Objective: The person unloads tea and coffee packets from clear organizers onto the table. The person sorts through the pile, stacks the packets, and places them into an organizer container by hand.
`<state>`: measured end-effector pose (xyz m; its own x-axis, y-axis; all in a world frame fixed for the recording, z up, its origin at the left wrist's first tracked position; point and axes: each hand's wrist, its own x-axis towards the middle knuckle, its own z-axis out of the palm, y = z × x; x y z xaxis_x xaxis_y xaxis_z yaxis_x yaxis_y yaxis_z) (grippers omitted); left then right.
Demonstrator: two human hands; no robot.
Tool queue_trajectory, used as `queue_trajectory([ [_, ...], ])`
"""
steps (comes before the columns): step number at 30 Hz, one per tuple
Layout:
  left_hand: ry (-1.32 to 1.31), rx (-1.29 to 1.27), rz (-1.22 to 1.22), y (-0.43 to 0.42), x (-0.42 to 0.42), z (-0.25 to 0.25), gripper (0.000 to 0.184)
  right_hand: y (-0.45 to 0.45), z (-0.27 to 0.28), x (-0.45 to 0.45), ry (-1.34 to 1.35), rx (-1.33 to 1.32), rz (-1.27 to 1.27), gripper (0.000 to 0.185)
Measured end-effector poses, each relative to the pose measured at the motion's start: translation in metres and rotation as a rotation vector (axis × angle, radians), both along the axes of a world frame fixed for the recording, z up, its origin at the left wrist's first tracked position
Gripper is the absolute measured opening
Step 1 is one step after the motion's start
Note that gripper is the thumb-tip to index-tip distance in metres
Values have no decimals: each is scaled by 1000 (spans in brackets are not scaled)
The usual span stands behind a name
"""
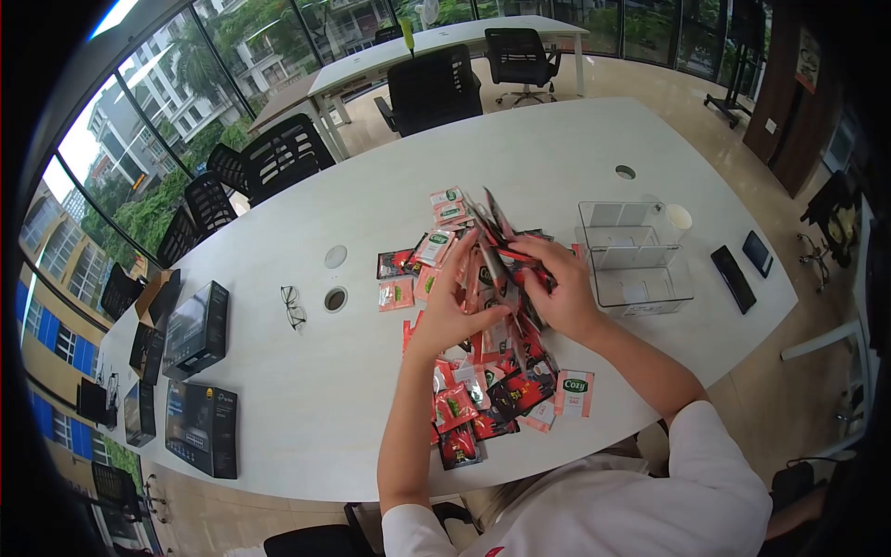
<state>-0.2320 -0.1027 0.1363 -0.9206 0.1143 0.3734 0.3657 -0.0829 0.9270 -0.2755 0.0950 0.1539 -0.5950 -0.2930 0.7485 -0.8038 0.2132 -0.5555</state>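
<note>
A loose pile of small red, pink and black sachets [455, 408] lies on the white table, some printed "Cozy". My left hand [450, 311] is over the pile's left side, its thumb spread apart from the fingers in a wide curve. Facing it from the right, my right hand [561, 288] has its fingers curled, with red sachets between fingers and thumb. Several sachets stand tilted on edge between the two hands, slightly blurred. The hands hide part of the pile. One "Cozy" sachet [574, 394] lies flat at the right edge.
Right of the pile stands a clear divided organizer [640, 288], with a white cup [678, 218] at its corner. Two dark phone-like devices [733, 278] lie farther right. Glasses [292, 307], cable holes and black boxes [201, 429] are to the left. Chairs [432, 88] stand beyond.
</note>
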Motion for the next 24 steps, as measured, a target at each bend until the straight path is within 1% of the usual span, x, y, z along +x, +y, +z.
queue_trajectory([
  [2,-65,-181,-119,-25,0,3,110,0,0,-7,6,99,81,43],
  [4,-55,-400,-123,-52,3,-4,101,-3,-10,-15,37,236,155,42],
  [7,-316,-1027,99,-83,15,3,86,6,-18,-12,-54,563,299,44],
  [8,-338,-1062,157,-94,18,2,81,9,-24,-10,22,622,284,47],
  [10,-389,-1129,268,-107,24,0,72,17,-29,-6,12,623,288,49],
  [11,-381,-1117,307,-111,26,-2,70,20,-30,-4,7,625,290,50],
  [13,-367,-1088,386,-107,34,16,68,26,-25,6,36,607,278,48],
  [15,-331,-1086,436,-106,37,22,68,28,-19,27,51,580,283,46],
  [17,-267,-1108,483,-110,39,20,68,24,-25,54,165,622,391,44],
  [18,-325,-1143,502,-109,40,25,67,19,-27,69,220,656,463,43],
  [19,-320,-1119,554,-107,45,32,67,15,-32,83,276,684,540,43],
  [21,-302,-1084,666,-107,58,44,66,5,-50,103,348,719,572,41],
  [22,-294,-1025,724,-115,66,42,66,1,-58,110,389,734,582,40],
  [24,-243,-1070,924,-150,86,26,68,-1,-68,120,400,686,607,39],
])
